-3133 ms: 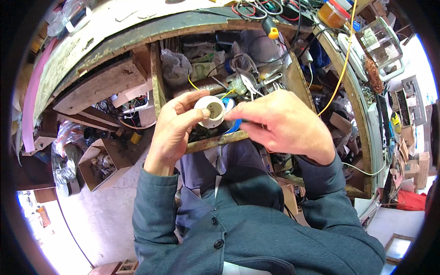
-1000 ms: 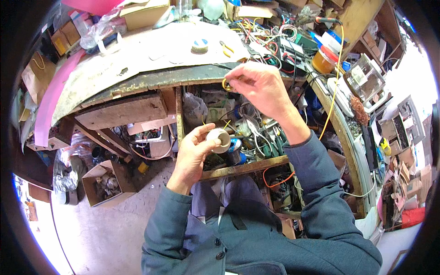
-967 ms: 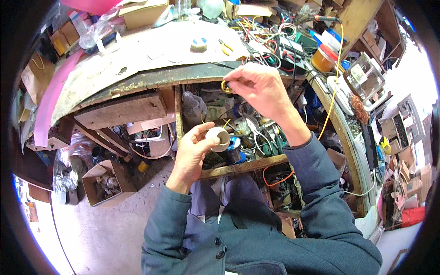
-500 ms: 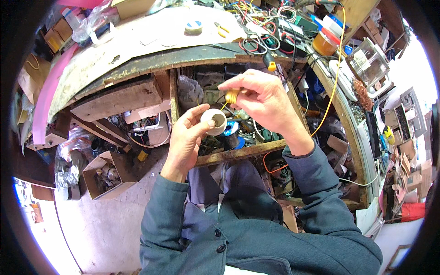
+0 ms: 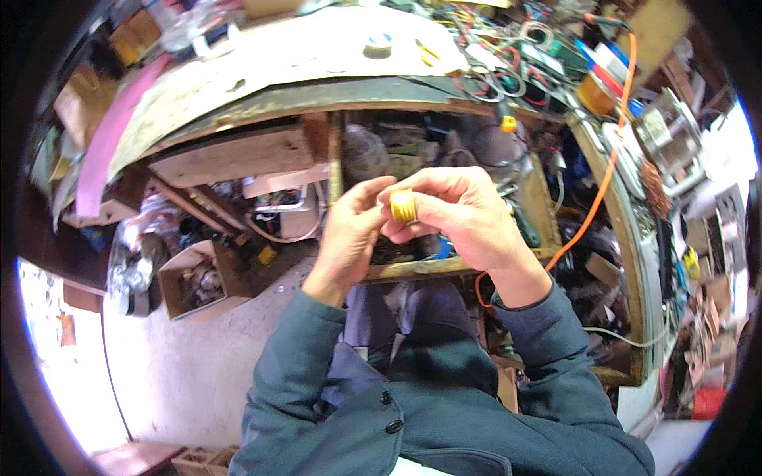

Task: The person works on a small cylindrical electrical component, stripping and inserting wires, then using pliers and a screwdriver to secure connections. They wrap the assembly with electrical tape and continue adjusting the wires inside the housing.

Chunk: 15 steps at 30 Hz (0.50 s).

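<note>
My right hand [image 5: 468, 218] pinches a small yellow coil [image 5: 402, 205], ridged like wound wire, between thumb and fingers. Close against its left side is my left hand [image 5: 347, 234], its fingers drawn together at the coil. Whatever those left fingers hold is hidden; the white ring-shaped piece does not show. Both hands are above an open drawer [image 5: 425, 268] of the workbench, in front of my lap. Some blur softens the fingertips.
The workbench top [image 5: 309, 59] bears a roll of tape [image 5: 377, 45], yellow-handled pliers [image 5: 428, 52] and tangled leads [image 5: 508, 67]. An orange cable [image 5: 605, 186] runs down on the right. A cardboard box [image 5: 202, 279] of small parts stands at the lower left.
My hands have come together, the right moving in to the left. The white ring-shaped piece in my left hand has gone out of sight. The view has shifted, moving the bench rightward.
</note>
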### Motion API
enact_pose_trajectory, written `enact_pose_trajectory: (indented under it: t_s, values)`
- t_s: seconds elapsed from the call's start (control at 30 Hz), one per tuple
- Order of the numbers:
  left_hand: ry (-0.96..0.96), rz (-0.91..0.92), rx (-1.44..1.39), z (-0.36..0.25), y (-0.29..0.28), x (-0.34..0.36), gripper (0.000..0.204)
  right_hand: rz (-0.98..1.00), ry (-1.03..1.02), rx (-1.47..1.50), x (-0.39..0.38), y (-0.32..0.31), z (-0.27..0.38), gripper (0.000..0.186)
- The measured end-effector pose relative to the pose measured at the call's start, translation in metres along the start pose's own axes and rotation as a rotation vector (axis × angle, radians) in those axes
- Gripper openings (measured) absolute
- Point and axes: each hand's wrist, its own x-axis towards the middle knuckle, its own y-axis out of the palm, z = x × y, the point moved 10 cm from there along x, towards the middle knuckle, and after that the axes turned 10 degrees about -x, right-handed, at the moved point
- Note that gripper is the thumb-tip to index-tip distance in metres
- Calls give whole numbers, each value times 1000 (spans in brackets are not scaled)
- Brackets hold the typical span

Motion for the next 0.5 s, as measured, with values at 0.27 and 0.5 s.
enact_pose_trajectory:
  t_s: [0.27,0.5]
  values:
    - [134,62,-174,15,-22,-1,47,124,-38,-116,37,107,10,22]
    - [-13,-124,228,19,-20,14,64,255,-182,-272,41,166,3,33]
